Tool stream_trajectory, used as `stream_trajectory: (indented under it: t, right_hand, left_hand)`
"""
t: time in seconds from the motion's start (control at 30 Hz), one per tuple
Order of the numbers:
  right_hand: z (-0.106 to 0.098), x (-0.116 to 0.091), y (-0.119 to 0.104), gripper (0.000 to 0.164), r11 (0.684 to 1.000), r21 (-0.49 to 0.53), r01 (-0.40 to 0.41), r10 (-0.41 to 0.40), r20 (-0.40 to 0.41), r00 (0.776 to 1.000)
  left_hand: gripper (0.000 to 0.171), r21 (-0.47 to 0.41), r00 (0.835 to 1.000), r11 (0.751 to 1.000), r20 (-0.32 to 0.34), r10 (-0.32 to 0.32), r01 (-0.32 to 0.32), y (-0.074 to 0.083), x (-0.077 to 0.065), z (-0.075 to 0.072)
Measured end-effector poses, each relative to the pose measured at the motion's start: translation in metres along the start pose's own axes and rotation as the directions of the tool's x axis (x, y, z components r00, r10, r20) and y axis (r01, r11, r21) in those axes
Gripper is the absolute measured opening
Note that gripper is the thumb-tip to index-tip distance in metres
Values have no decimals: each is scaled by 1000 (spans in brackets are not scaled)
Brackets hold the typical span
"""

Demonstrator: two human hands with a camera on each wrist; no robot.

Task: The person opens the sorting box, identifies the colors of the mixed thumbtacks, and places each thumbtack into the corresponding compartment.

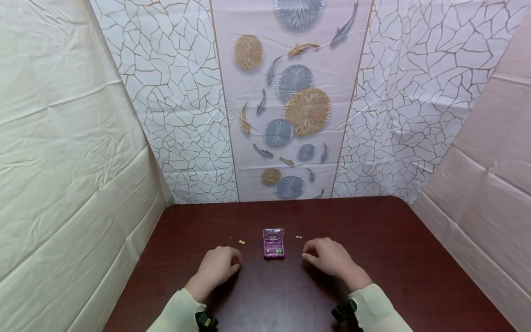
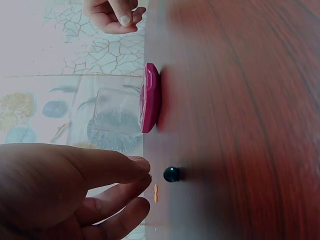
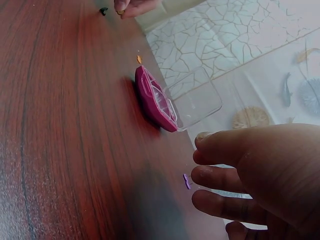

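Note:
A magenta pillbox (image 1: 274, 249) sits on the table with its clear lid (image 1: 273, 234) raised. Inside are green tablets (image 1: 278, 251) at the right and a small pale tablet (image 1: 268, 251) at the left. My left hand (image 1: 220, 265) is left of the box, fingers loosely bent, nothing seen in them. Just beyond its fingertips in the left wrist view lies a small, shiny dark round thing (image 2: 171, 174); its kind is unclear. My right hand (image 1: 329, 256) is right of the box, fingers relaxed and holding nothing visible, near two small purplish tablets (image 3: 187, 181).
Two orange tablets (image 1: 242, 241) lie left of the box, with a tiny speck (image 1: 230, 237) farther left. The dark red wooden table (image 1: 352, 221) ends against a patterned cloth backdrop (image 1: 286, 138). Cream cloth (image 1: 83, 152) hangs along the left side.

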State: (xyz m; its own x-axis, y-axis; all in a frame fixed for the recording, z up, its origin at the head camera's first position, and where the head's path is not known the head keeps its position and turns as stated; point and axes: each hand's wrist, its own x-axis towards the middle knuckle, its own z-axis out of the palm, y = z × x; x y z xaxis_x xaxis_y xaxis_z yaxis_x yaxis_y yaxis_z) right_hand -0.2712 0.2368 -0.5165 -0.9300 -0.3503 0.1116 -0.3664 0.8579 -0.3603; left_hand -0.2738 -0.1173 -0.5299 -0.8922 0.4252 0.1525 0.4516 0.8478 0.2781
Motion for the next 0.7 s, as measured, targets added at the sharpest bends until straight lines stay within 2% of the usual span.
stream_trajectory:
  t: [0.5, 0.7]
  right_hand:
    - [-2, 0, 1, 7, 1000, -3, -12, 12, 3, 1000]
    - [-2, -2, 1, 8, 1000, -9, -8, 8, -2, 1000]
  left_hand:
    - [4, -19, 999, 999, -45, 25, -26, 17, 21, 8]
    - [4, -57, 999, 998, -39, 22, -25, 24, 31, 9]
